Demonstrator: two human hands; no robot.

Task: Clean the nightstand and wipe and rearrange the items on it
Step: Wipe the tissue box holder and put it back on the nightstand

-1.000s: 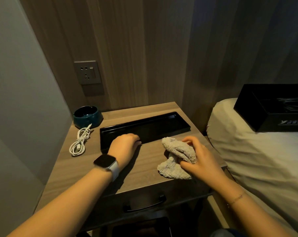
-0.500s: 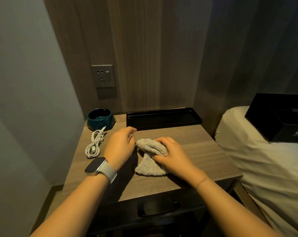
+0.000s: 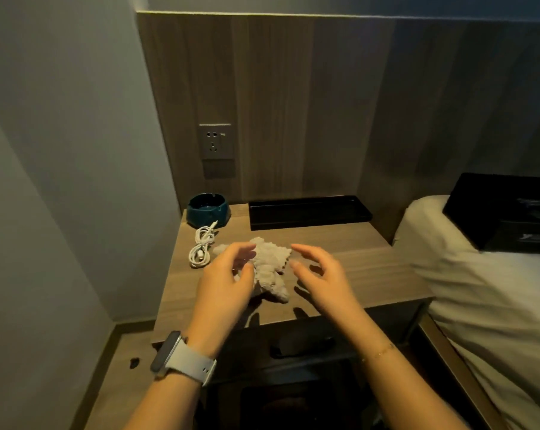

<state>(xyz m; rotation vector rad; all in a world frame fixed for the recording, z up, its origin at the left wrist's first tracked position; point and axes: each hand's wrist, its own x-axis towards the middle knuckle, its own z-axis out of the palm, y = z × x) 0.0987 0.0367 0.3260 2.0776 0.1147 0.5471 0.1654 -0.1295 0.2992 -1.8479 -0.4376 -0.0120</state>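
We find the cloth lying crumpled on the nightstand, near the middle of the top, between our two hands. The black tray sits against the far edge by the wall panel, and the ashtray occupies the far left corner with the coiled white cable just in front of it; we judge this placement leaves the near and central surface free for wiping. Our left hand is at the left side of the cloth, fingers curved loosely around its edge; it touches or nearly touches the fabric, and we cannot tell whether it pinches it. Our right hand hovers just right of the cloth, fingers spread and relaxed, holding nothing. We judge that both hands are positioned to gather or refold the cloth before the next wiping pass. A black box rests on the bed to the right, well apart from the nightstand top, presumably set aside while we clean.
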